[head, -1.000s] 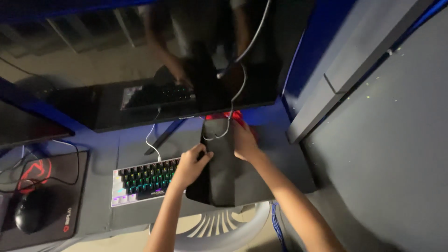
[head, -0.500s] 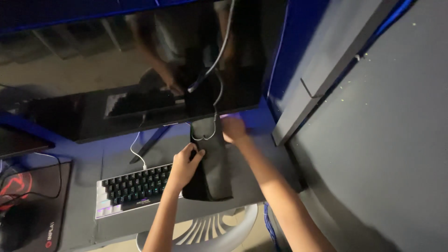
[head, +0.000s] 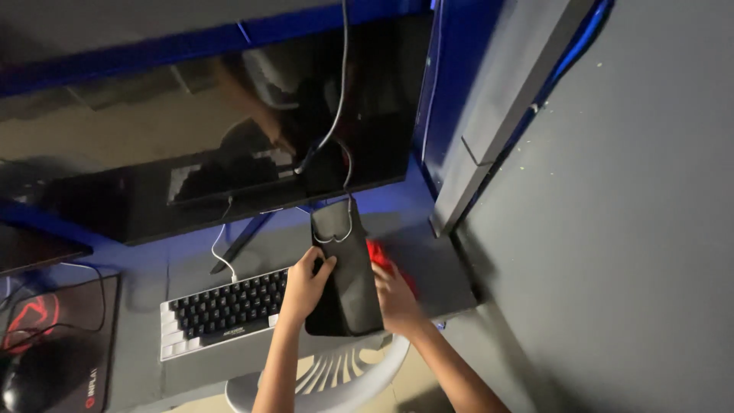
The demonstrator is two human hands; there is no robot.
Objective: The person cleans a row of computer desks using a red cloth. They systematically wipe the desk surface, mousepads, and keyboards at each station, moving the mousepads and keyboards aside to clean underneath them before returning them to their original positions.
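Right hand slid down the black pouch; both hands' fingers grip it beside keyboard.

A grey desk carries a keyboard, mouse pad, mouse and black pouch.

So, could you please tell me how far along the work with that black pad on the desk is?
Done: the black pad lies lengthwise on the grey desk, right of the keyboard. In hand: the left hand and right hand hold its two long edges. Left: a red object sits partly under it, and a cable lies across its far end.
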